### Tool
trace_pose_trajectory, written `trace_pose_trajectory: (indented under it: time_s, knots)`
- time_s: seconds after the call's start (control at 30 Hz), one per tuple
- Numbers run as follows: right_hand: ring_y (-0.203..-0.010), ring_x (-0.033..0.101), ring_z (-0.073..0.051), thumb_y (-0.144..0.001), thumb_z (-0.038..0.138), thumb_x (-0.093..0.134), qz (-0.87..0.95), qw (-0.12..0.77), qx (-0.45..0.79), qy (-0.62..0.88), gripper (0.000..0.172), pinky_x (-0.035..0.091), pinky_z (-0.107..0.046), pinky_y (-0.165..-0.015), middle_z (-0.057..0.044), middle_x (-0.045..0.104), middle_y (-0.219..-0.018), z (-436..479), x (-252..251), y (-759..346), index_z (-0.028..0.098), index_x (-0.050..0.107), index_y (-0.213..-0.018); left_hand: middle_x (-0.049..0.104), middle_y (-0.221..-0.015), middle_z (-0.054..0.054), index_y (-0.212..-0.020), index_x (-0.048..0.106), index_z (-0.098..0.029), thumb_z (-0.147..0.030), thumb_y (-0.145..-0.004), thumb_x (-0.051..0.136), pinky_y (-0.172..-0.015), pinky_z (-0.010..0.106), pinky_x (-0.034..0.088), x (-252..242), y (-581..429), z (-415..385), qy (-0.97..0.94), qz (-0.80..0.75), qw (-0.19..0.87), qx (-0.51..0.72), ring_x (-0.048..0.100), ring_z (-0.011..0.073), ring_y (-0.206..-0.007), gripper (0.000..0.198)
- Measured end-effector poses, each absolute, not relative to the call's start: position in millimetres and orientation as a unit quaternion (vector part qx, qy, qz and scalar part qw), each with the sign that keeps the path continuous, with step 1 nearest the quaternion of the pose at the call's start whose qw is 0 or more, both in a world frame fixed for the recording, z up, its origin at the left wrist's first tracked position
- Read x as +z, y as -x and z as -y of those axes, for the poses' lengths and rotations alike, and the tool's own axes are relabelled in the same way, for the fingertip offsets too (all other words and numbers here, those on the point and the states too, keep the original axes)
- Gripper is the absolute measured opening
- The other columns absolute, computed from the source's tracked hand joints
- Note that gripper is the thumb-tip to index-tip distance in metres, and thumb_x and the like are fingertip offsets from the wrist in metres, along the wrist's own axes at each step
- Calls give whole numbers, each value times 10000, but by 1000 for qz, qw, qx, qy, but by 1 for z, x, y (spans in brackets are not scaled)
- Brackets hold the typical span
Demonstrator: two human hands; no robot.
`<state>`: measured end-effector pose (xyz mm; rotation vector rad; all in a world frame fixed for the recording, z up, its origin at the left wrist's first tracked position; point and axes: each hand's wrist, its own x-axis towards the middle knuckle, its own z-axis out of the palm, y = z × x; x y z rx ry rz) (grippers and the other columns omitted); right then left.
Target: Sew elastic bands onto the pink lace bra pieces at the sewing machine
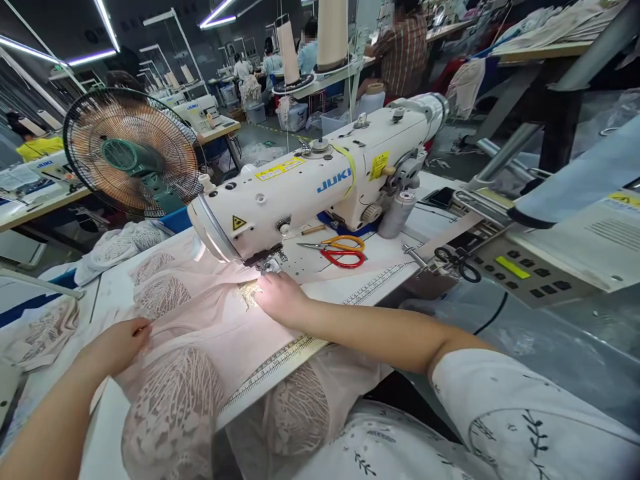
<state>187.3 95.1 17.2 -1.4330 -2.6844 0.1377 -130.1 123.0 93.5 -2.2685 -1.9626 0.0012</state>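
Note:
A pale pink fabric piece with lace bra cups (173, 400) lies across the sewing table and hangs over its front edge. My left hand (117, 347) pinches the fabric at the left, thumb and finger closed on it. Close to the needle area of the white JUKI sewing machine (280, 193), my right hand (283, 300) presses on the fabric with curled fingers. Its fingertips are partly hidden under the lit machine head. Beside those fingers is a small yellowish patch (249, 293) on the fabric.
Scissors with red and orange handles (345, 253) lie behind my right forearm, near a grey thread cone (397, 213). A ruler tape (273, 363) runs along the table edge. A fan (133, 153) stands at the back left; a control box (530, 267) is at right. Other people sit farther back.

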Motion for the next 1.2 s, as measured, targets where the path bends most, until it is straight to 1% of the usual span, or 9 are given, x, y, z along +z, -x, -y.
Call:
trace_pose_trajectory:
  time_s: [0.07,0.2,0.3,0.47,0.63,0.77,0.87,1.0,1.2]
  knots:
    - [-946,560,-257,-865,40,431,859,76,41,504,237,453,-350,-723,-154,622,-991,-95,4,-178,131,626,-964,677,-598,47,-578,614,-178,-234,-792,461,-559,327,526,88,117,-130,743,664,70,37,641,211,-552,269]
    - [-862,566,-246,-823,38,474,839,95,52,533,191,467,-324,-655,-147,624,-900,-78,-13,-169,117,627,-905,683,-1121,78,-1073,647,-197,-254,-851,399,-792,300,521,66,61,-134,784,618,42,38,654,209,-967,337]
    - [-969,561,-265,-880,124,466,842,108,44,527,213,488,-360,-745,-174,623,-1041,-59,-25,-163,97,615,-1029,587,-1308,74,-1205,583,-206,-176,-843,371,-879,269,485,39,10,-142,835,549,19,20,583,198,-1138,421]
    - [-1310,379,-323,-914,338,512,884,186,4,429,457,349,-455,-1058,-208,478,-1384,-57,-44,-164,50,523,-1268,690,-981,175,-942,683,-131,-308,-890,361,-786,376,503,2,-36,-176,804,593,35,0,653,304,-941,371]
    - [-1253,451,-283,-896,366,551,957,149,20,249,443,359,-405,-1041,-191,532,-1331,-106,-36,-180,59,568,-1215,693,-792,196,-841,696,-107,-298,-856,392,-674,393,502,4,-36,-199,762,646,34,-23,670,341,-799,360]
    - [-1175,518,-253,-900,347,555,978,134,23,160,388,393,-380,-990,-179,586,-1268,-133,-29,-184,80,590,-1179,705,-881,133,-916,685,-159,-296,-889,358,-753,335,511,20,-19,-178,806,591,5,-43,659,262,-876,355]
    - [-1135,546,-252,-884,337,576,977,139,25,158,334,368,-387,-1019,-156,648,-1168,-133,-29,-183,95,627,-1108,701,-1082,80,-1020,679,-202,-343,-910,361,-880,294,506,17,-3,-149,882,466,-61,-36,638,199,-1003,365]
    - [-1067,583,-242,-887,331,572,976,140,37,165,246,370,-389,-1029,-129,688,-1043,-119,-30,-185,115,667,-954,584,-1336,106,-1258,584,-161,-342,-959,290,-1044,399,434,-7,10,-124,935,340,-77,-71,537,231,-1216,457]
    - [-1235,505,-242,-898,270,538,953,206,55,215,331,385,-367,-1065,-167,630,-1206,-86,-40,-212,54,599,-1142,569,-1352,114,-1298,565,-155,-341,-956,342,-1058,452,431,-23,8,-122,928,365,-27,-72,499,274,-1261,449]
